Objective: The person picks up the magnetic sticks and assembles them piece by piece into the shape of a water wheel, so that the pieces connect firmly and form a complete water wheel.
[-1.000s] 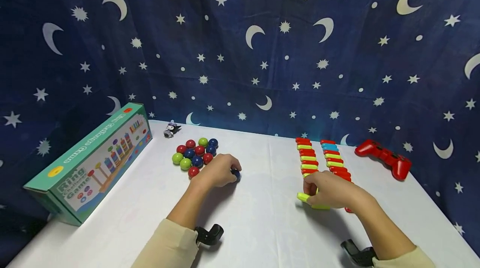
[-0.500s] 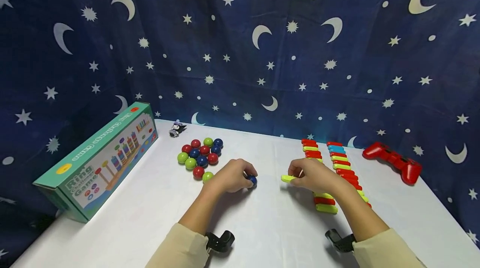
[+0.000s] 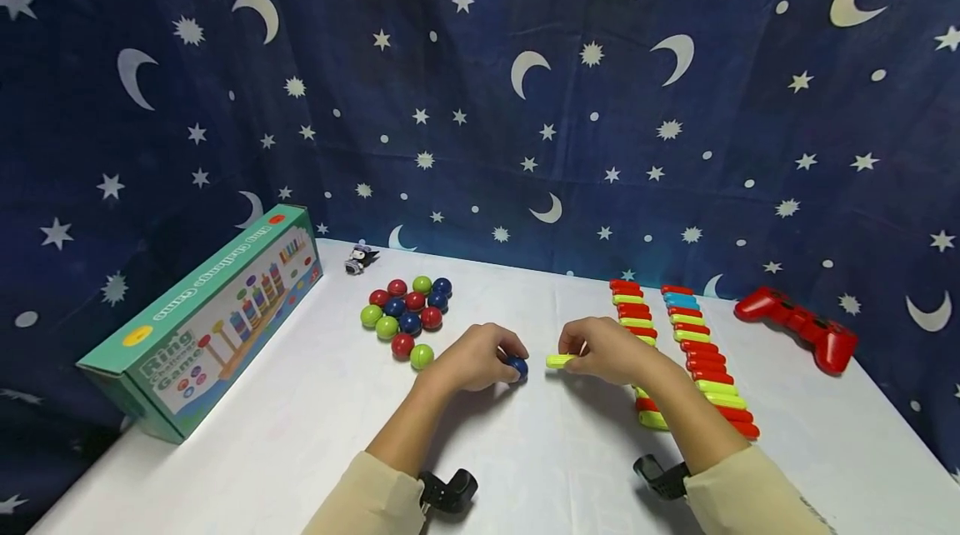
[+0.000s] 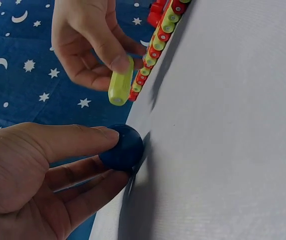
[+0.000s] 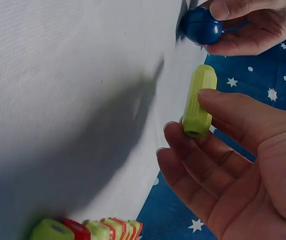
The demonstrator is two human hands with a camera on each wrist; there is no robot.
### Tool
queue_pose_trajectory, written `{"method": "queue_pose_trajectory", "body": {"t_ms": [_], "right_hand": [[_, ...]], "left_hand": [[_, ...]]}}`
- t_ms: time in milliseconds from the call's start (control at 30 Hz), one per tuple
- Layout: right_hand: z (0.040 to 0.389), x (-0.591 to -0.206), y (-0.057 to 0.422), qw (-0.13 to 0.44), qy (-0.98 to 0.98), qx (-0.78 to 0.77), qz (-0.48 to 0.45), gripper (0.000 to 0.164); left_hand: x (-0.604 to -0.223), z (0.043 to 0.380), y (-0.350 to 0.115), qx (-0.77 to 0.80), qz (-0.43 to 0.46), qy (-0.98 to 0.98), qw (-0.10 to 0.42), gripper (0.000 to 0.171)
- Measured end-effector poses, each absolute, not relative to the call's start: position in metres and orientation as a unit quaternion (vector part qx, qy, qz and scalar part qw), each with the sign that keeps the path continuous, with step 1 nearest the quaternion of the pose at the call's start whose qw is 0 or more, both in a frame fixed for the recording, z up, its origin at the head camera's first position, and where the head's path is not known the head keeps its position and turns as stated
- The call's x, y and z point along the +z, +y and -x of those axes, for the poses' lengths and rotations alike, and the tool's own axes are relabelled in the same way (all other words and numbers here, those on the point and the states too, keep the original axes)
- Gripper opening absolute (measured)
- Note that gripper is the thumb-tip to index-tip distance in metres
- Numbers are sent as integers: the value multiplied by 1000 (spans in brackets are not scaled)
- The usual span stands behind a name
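Note:
In the head view my left hand (image 3: 478, 358) pinches a blue ball (image 3: 518, 368) between thumb and fingers, low over the white table. The left wrist view shows the thumb across the top of this ball (image 4: 125, 148). My right hand (image 3: 611, 350) pinches a short yellow-green stick (image 3: 558, 361) by one end, its free end pointing at the ball across a small gap. A grey dot marks the end of the stick (image 5: 201, 102) in the right wrist view. Part of the left row of sticks is hidden behind my right hand and forearm.
Left of my hands lies a cluster of red, green and blue balls (image 3: 410, 323). Two rows of red, yellow-green and blue sticks (image 3: 705, 357) are at right, beside a red game controller (image 3: 797, 327). A green game box (image 3: 225, 314) and a small figurine (image 3: 361, 258) stand left.
My right hand has carried the yellow-green stick left, away from the stick rows and towards the blue ball. My left hand has moved rightward with the ball, and the two are now close together.

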State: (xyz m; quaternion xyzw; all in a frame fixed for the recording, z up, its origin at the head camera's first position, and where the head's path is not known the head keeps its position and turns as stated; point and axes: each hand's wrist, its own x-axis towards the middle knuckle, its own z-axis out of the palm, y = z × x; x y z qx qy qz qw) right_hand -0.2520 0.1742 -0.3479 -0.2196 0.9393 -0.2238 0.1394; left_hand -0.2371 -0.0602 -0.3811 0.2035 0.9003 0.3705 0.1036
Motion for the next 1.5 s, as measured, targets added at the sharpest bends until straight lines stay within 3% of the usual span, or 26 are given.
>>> {"method": "queue_pose_trajectory", "body": {"t_ms": [733,1500], "right_hand": [[255,-354,158,151,931,-227,242,16],[259,-358,145,88,943,-211,241,20]], "left_hand": [[-383,233,-53,390,-213,890,103,20],[-388,230,-49,366,-240,893,109,25]]}}
